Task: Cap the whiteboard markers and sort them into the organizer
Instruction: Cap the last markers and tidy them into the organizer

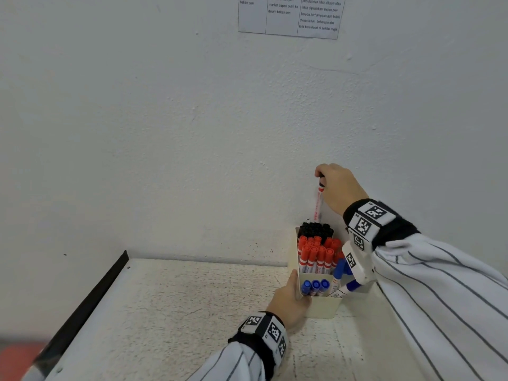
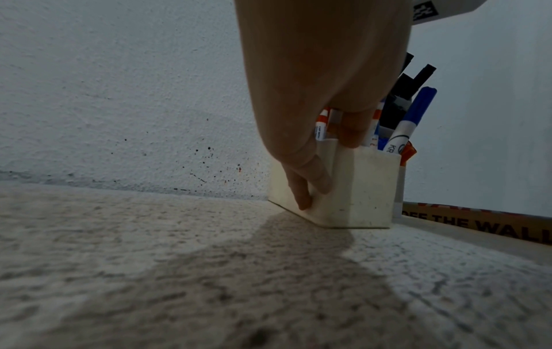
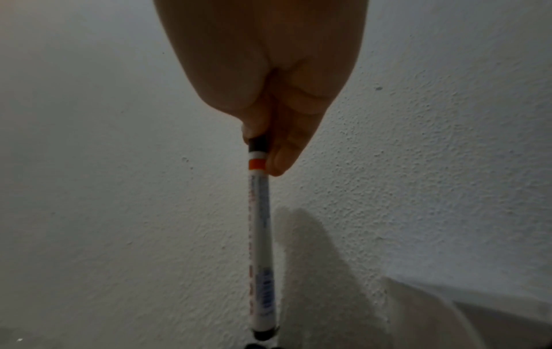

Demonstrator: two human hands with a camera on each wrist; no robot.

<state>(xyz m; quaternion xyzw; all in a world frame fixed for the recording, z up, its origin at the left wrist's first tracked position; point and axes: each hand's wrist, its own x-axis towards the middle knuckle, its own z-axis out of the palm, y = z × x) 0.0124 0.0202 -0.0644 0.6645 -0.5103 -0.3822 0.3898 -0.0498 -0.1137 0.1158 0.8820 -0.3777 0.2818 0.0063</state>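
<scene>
White textured wall (image 1: 165, 119) fills most of what I see from the head cam, w/ a printed sheet (image 1: 288, 16) stuck near the top edge. Below it, a speckled pale table (image 1: 178, 312) runs to the wall, dark strip along its left edge.

My right arm, in a striped sleeve (image 1: 439, 292), reaches up and fwd over the organizer; wrist raised, back of hand toward me. Left forearm comes in low from the bottom, wrist near the tabletop.

Cream organizer (image 1: 321, 307) sits on the table against the wall, right of centre. Back section holds black-capped markers (image 1: 316, 229), middle has red-capped markers (image 1: 316, 255), front has blue-capped markers (image 1: 315, 286); more blue ones lean out to the right.

Left hand (image 1: 288, 301) braces the organizer: in the left wrist cam, fingers (image 2: 304, 186) lie spread down its side wall and the thumb (image 2: 352, 132) hooks over the rim, so it's gripping the box.

Right hand (image 1: 338, 188) pinches the top end of one marker (image 1: 318, 204) betw. thumb and fingertips, narrow grip. Marker hangs abt upright over the black section, lower end at the black caps. Right wrist cam shows a black end in the fingers (image 3: 280, 163), an orange band below it, white barrel (image 3: 260, 236), dark lower end.
</scene>
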